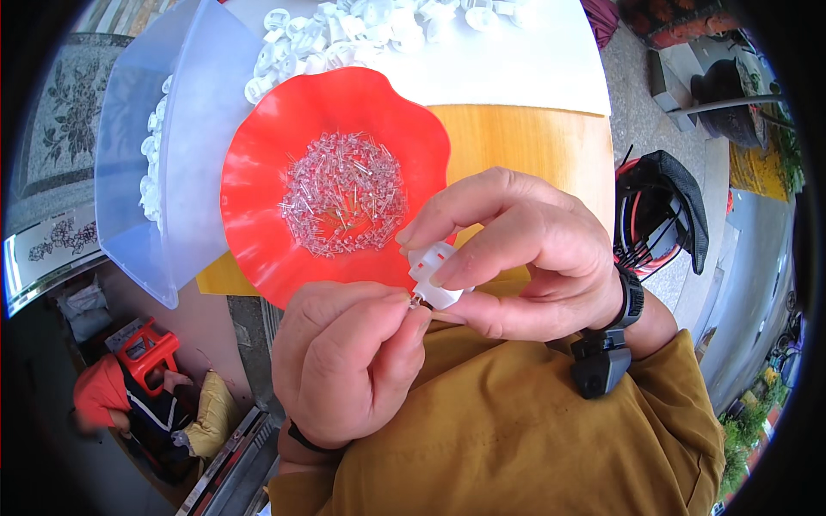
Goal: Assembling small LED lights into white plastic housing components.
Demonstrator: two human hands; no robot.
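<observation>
My right hand (525, 258) grips a white plastic housing (437, 273) between thumb and fingers. The housing is small, with slots in its face. My left hand (353, 353) pinches a small LED (416, 301) at the housing's lower edge; the fingertips hide most of it. Both hands meet in front of my body, over the near right rim of a wavy red bowl (258, 172). A heap of clear LEDs (344, 193) with thin metal legs lies in the bowl.
Many white housings (361, 30) are piled on a white sheet (525, 64) behind the bowl. A translucent blue bin (129, 232) with more white pieces stands left on the wooden table (533, 142). At lower left, a person (103, 391) is near a red stool (146, 348).
</observation>
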